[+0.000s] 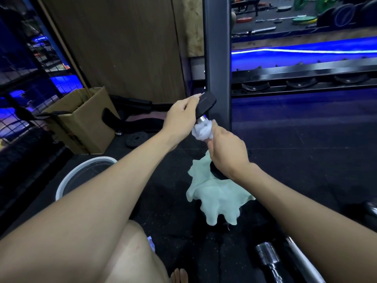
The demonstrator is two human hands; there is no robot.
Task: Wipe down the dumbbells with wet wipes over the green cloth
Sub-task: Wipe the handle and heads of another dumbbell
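A dark rubber gym floor (306,150) lies before a rack post (217,58). The left hand (179,117) grips the upper head of the tilted dumbbell (205,106); the right hand (226,148) clamps a wet wipe (202,131) around its handle, above the green cloth (216,197). A white basin (67,180) and a cardboard box (81,119) stand at the left.

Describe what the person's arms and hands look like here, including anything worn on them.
Both arms are bare, with no sleeves in view. The left hand and right hand wear no gloves, rings, watch or bracelets. The left hand's fingernails look long and pale.
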